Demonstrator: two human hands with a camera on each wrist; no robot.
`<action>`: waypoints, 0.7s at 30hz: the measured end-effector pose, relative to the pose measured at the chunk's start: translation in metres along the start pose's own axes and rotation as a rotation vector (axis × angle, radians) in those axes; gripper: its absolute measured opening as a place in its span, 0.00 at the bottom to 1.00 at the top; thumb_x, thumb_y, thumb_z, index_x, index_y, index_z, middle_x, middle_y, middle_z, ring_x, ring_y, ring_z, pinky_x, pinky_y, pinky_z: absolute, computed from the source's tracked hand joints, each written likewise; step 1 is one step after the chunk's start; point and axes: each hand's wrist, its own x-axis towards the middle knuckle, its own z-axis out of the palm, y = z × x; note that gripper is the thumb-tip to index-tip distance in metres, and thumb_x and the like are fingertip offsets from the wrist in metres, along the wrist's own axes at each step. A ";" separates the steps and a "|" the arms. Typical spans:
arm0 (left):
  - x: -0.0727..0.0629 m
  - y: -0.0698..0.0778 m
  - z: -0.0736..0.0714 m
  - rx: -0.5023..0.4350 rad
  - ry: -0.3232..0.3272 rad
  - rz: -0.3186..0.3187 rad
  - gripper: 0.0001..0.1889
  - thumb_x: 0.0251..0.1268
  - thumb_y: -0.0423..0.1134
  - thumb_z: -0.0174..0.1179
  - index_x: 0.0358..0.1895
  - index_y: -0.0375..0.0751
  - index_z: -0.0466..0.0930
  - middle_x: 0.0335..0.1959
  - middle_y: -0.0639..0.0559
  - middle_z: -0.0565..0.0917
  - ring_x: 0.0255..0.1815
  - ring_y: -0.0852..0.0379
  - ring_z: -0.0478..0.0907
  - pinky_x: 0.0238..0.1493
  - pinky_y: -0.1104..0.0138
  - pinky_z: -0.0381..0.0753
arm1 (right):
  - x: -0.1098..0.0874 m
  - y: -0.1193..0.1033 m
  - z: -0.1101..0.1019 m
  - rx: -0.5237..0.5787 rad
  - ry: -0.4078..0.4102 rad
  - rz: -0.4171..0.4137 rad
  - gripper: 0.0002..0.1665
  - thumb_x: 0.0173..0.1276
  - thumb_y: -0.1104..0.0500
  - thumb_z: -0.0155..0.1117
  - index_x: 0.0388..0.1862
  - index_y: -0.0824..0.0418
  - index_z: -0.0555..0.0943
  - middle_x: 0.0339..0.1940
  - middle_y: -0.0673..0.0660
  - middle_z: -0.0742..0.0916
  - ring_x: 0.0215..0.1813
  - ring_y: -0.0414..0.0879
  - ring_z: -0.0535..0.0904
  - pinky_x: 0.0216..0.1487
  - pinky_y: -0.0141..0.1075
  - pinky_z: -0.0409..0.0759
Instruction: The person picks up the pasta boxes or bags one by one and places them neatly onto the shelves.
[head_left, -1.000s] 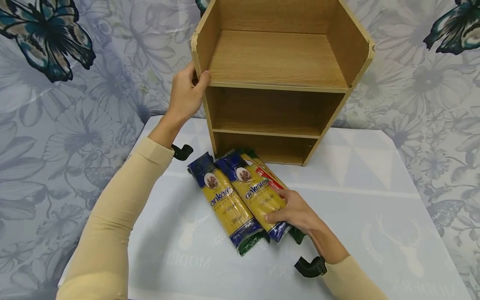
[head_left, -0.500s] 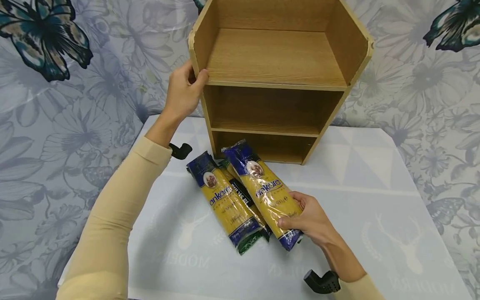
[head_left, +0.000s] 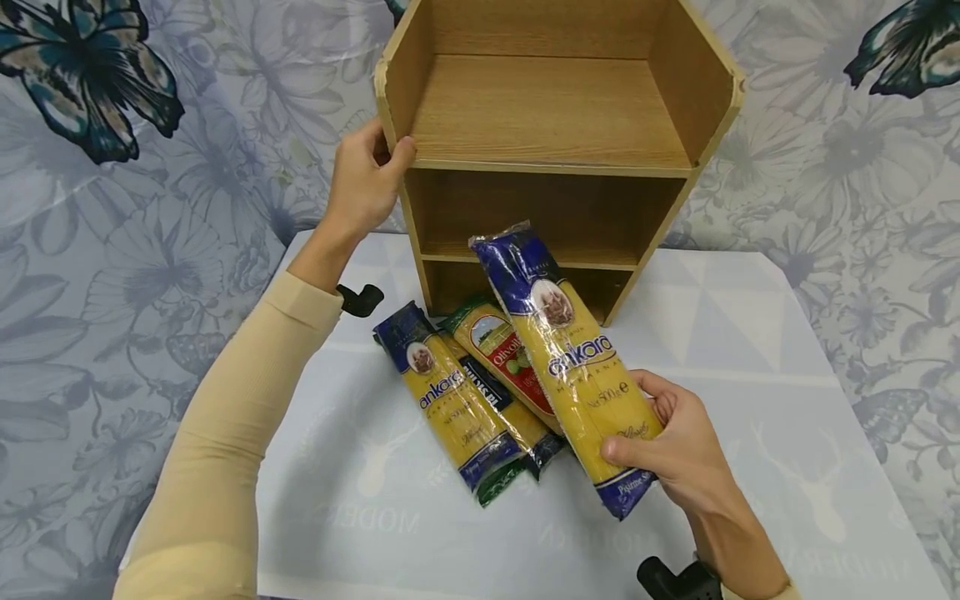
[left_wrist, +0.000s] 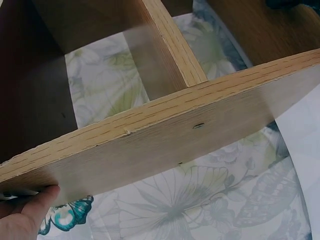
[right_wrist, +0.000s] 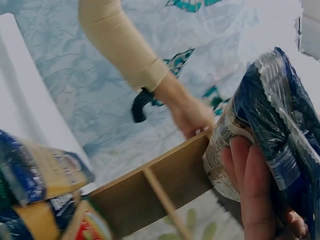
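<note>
My left hand (head_left: 367,179) grips the left side panel of a small wooden shelf unit (head_left: 551,108), thumb at its front edge. In the left wrist view, fingers (left_wrist: 37,210) of this hand show at the outer face of the panel. My right hand (head_left: 678,446) holds a yellow and blue pasta packet (head_left: 566,367) near its lower end, raised and tilted, its top overlapping the lower shelves. Beside it on the table lie a similar Ankara packet (head_left: 453,408), one with a dark label (head_left: 491,387) partly covered, and a red-labelled packet (head_left: 510,354).
The shelf unit has an open top tier and two lower compartments, and stands at the back of the white table (head_left: 750,433). Behind it hangs a floral cloth (head_left: 825,192) with butterflies. Dark camera mounts (head_left: 362,301) sit at both wrists.
My right hand has lifted the Ankara pasta packet off the pile and moved it right and toward me. The dark-labelled and red-labelled packets are now more exposed. My left hand stays on the shelf unit.
</note>
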 end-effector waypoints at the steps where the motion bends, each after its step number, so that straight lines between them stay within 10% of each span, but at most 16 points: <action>1: 0.000 0.000 0.000 0.000 -0.001 0.000 0.13 0.75 0.37 0.56 0.53 0.33 0.83 0.41 0.47 0.84 0.39 0.58 0.79 0.40 0.69 0.74 | -0.003 -0.003 -0.001 0.011 0.003 -0.022 0.30 0.54 0.74 0.76 0.56 0.72 0.76 0.38 0.67 0.89 0.34 0.57 0.88 0.33 0.48 0.86; 21: 0.000 0.000 0.000 -0.029 -0.003 -0.023 0.13 0.75 0.38 0.56 0.52 0.33 0.82 0.42 0.46 0.85 0.40 0.58 0.80 0.42 0.68 0.75 | -0.003 -0.079 -0.012 0.103 0.298 -0.145 0.27 0.59 0.82 0.65 0.58 0.71 0.79 0.42 0.67 0.89 0.35 0.56 0.89 0.33 0.43 0.85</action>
